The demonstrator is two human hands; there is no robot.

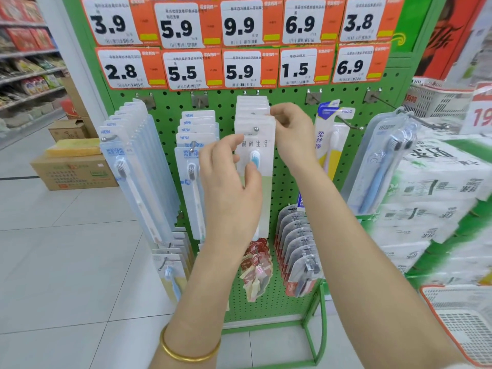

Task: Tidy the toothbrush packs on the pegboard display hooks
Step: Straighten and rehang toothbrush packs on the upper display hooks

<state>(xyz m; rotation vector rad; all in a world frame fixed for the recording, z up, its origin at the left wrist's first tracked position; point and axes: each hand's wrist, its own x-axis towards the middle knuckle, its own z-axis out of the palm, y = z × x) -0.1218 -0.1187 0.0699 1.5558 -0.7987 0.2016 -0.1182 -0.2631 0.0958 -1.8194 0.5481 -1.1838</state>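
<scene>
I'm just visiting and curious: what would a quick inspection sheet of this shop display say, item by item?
Surface: green pegboard, upright, with hooks and orange price tags across the top.
Job's things: white toothbrush packs hang in a row on the centre hook; other packs hang on hooks to either side.
Clutter: cardboard boxes on the floor at left; white basket at lower right.
Hands: left hand holds the front white pack at its left edge; right hand pinches the row near its upper right edge.
Cables: nothing seen.
Surroundings: stacked tissue packs at right; shop shelves at far left.
</scene>
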